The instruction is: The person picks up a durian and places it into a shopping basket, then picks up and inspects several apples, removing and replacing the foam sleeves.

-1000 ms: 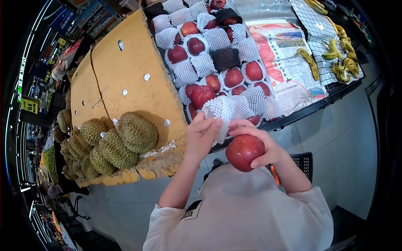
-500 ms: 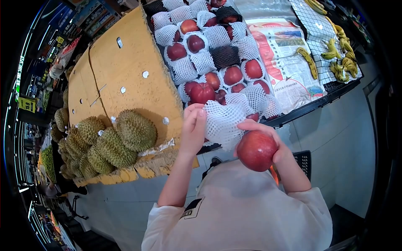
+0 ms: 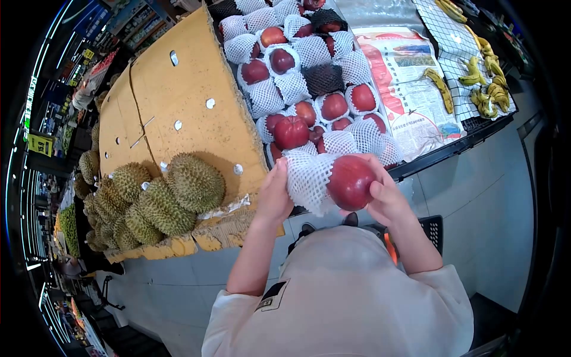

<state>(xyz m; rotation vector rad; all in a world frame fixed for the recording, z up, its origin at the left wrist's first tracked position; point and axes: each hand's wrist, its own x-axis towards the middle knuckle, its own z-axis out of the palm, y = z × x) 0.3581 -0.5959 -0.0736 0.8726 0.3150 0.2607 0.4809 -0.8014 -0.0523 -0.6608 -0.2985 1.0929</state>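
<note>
Two hands under my remote watch: the left hand (image 3: 275, 193) pinches a foam net (image 3: 307, 181) by its left edge — light, stretchy, tearable, I judge — fingertips partly hidden. At the net's right end sits the apple (image 3: 351, 183), probably firm, slick, bruisable, best cupped sideways, between the right hand's (image 3: 388, 199) thumb and curled fingers.

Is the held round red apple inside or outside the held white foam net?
Mostly outside: the round red apple shows largely bare beyond the white foam net.
</note>
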